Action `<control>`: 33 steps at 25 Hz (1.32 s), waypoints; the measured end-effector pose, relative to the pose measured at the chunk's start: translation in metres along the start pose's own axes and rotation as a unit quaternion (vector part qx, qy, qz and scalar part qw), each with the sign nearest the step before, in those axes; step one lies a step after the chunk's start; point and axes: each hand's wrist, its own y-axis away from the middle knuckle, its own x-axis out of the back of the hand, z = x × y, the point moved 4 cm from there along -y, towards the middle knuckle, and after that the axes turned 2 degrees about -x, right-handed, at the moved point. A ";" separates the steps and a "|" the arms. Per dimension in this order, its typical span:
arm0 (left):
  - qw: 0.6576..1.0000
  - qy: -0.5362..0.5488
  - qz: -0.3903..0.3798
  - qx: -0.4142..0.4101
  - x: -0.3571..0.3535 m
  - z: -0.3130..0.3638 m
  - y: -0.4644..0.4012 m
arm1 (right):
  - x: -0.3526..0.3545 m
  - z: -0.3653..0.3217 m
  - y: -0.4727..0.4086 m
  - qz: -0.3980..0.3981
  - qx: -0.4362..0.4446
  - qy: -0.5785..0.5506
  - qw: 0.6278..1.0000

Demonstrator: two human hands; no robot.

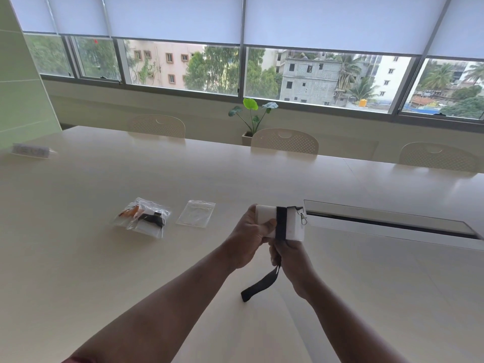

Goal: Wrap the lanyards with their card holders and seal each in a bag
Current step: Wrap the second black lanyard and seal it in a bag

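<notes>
My left hand [250, 237] grips a white card holder [293, 226] above the table, thumb on its face. A black lanyard [281, 222] is wound once across the holder, and its metal clip hangs at the holder's upper right corner. My right hand [290, 260] holds the lanyard just below the holder, and the loose end of the strap [259, 285] dangles toward the table. An empty clear bag [195, 213] lies flat to the left. Farther left lie filled bags [142, 217], one with an orange lanyard and one with a black lanyard.
The long pale table [131, 271] has a recessed cable slot [387, 218] at the right. A small sign [31, 151] stands at the far left. Chairs [285, 140] line the far side, with a potted plant [251, 113] by the windows.
</notes>
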 end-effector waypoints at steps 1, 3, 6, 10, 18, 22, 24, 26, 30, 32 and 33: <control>0.999 -0.028 0.014 -0.013 0.001 0.000 -0.001 | -0.001 -0.001 0.001 -0.012 -0.005 -0.033 0.999; 0.997 -0.055 0.037 -0.039 0.003 -0.001 -0.002 | -0.003 -0.005 0.004 -0.035 -0.017 -0.085 0.996; 0.991 -0.083 0.077 -0.069 0.007 -0.001 -0.003 | -0.009 -0.010 0.010 -0.071 -0.026 -0.099 0.992; 0.987 -0.102 0.094 -0.076 0.016 -0.002 -0.005 | -0.015 -0.011 0.017 -0.051 -0.037 -0.055 0.996; 0.965 -0.191 0.137 -0.113 0.033 -0.005 -0.003 | 0.000 -0.049 0.021 0.031 0.005 -0.107 0.994; 0.975 -0.205 0.044 -0.078 0.027 -0.016 -0.001 | 0.016 -0.073 0.018 0.030 0.016 -0.224 0.974; 0.975 -0.212 0.000 -0.060 0.021 -0.019 -0.001 | 0.026 -0.081 0.015 0.010 0.011 -0.230 0.973; 0.982 -0.184 -0.034 -0.033 0.017 -0.019 0.002 | 0.035 -0.086 0.012 0.007 0.016 -0.167 0.986; 0.987 -0.123 -0.099 0.014 0.010 -0.020 0.009 | 0.060 -0.092 -0.003 0.062 0.042 0.012 0.997; 0.985 -0.092 -0.146 0.024 0.006 -0.019 0.015 | 0.077 -0.091 -0.015 0.077 0.033 0.036 0.996; 0.983 -0.078 -0.165 0.025 0.003 -0.018 0.017 | 0.083 -0.087 -0.020 0.069 0.016 0.047 0.996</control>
